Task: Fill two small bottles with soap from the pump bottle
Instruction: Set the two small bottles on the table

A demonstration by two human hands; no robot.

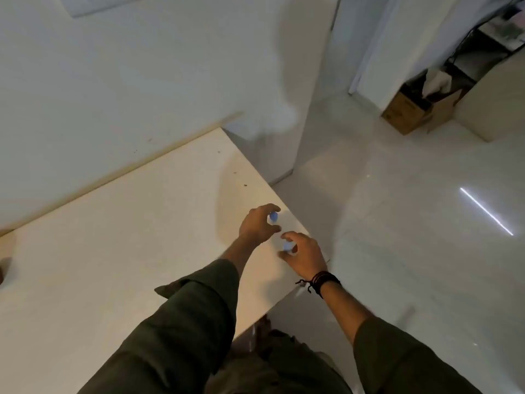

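Pale worktop (113, 251) by white wall; near its right corner, left hand (257, 224) and right hand (305, 253) each curled in a grip round a blue-capped small bottle (273, 216) (288, 245); probably light, slippery clear plastic, best held at the body.

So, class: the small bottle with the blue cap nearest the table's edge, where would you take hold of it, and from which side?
Grip the clear body just below the blue cap, coming from above and from the table-edge side, as the right hand does. The small bottle stands upright near the table edge, its body barely visible, so the cap marks where to close. A side pinch should keep it vertical.
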